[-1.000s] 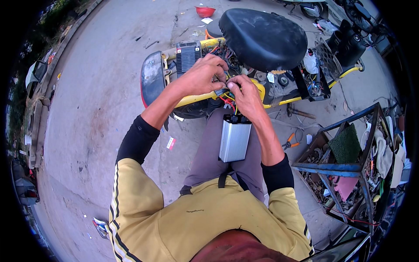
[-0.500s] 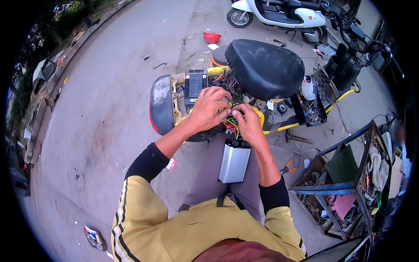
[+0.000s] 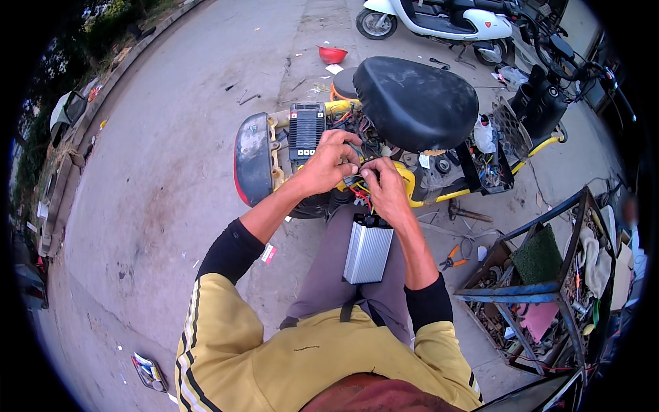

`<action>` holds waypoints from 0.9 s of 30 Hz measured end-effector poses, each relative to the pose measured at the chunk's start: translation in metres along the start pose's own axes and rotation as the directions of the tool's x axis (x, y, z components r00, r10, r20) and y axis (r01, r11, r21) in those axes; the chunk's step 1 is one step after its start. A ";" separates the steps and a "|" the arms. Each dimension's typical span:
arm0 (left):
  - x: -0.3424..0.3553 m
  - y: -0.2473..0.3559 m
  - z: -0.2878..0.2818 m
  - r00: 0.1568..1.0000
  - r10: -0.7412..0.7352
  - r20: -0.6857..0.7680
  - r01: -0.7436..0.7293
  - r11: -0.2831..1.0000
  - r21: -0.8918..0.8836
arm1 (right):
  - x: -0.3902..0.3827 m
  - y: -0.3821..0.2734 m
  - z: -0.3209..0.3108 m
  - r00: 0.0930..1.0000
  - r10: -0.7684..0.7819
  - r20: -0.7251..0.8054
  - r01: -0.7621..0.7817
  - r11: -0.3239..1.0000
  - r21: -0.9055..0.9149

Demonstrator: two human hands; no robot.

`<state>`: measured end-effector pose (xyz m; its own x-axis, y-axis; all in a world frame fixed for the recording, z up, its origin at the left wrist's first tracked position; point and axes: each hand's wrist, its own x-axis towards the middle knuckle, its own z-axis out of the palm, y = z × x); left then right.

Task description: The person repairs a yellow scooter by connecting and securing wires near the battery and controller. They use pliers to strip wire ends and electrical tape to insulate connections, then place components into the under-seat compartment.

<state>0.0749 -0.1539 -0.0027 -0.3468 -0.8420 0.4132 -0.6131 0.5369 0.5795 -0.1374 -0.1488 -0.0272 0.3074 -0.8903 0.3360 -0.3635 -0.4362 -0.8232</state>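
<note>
My left hand (image 3: 327, 162) and my right hand (image 3: 384, 185) meet over the open body of a yellow electric scooter (image 3: 412, 185), both pinched on thin wires (image 3: 357, 180), though the exact piece between the fingertips is partly hidden. Red, yellow and dark leads run down from there to a silver finned controller box (image 3: 368, 250) resting on my thighs. A black finned electrical unit (image 3: 306, 136) sits at the scooter's rear, beside the dark tail piece (image 3: 252, 165). The black seat (image 3: 419, 103) lies over the tangle of wiring, above and right of my hands.
A white scooter (image 3: 436, 24) stands behind. A red bowl (image 3: 332, 55) lies on the pavement. A hammer (image 3: 467, 214) and orange-handled pliers (image 3: 453, 258) lie at my right, by a metal cart (image 3: 511, 294) full of scrap. A small tray (image 3: 147, 371) is at lower left.
The view tilted, bringing the white scooter into sight and shifting everything down, then slightly back up. My hands stay pinched together at the wires, with small finger movements.
</note>
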 end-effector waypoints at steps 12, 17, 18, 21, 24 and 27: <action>0.029 0.014 -0.029 0.945 -0.004 0.328 -0.101 0.948 0.302 | 0.000 -0.001 -0.004 1.000 0.011 0.024 -0.010 1.000 -0.011; 0.035 0.009 -0.028 0.917 0.029 0.399 -0.152 0.947 0.281 | 0.000 -0.001 -0.005 1.000 0.004 0.026 -0.004 1.000 -0.002; 0.037 0.011 -0.029 0.908 0.011 0.419 -0.138 0.952 0.275 | 0.000 -0.001 -0.006 1.000 0.006 0.026 -0.006 1.000 -0.002; 0.036 0.008 -0.026 0.907 0.020 0.420 -0.140 0.956 0.258 | 0.000 0.000 -0.004 1.000 -0.003 0.017 0.003 1.000 0.002; 0.031 0.006 -0.020 0.925 0.052 0.375 -0.157 0.954 0.256 | 0.000 0.001 -0.004 1.000 -0.006 0.004 0.006 1.000 -0.017; 0.025 0.004 -0.013 0.952 0.104 0.289 -0.182 0.948 0.260 | -0.001 -0.002 -0.002 1.000 -0.007 -0.013 0.007 0.999 -0.046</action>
<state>0.0727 -0.1717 0.0191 -0.5987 -0.7608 0.2504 -0.7027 0.6489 0.2918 -0.1390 -0.1476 -0.0248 0.2988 -0.8886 0.3479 -0.4016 -0.4478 -0.7989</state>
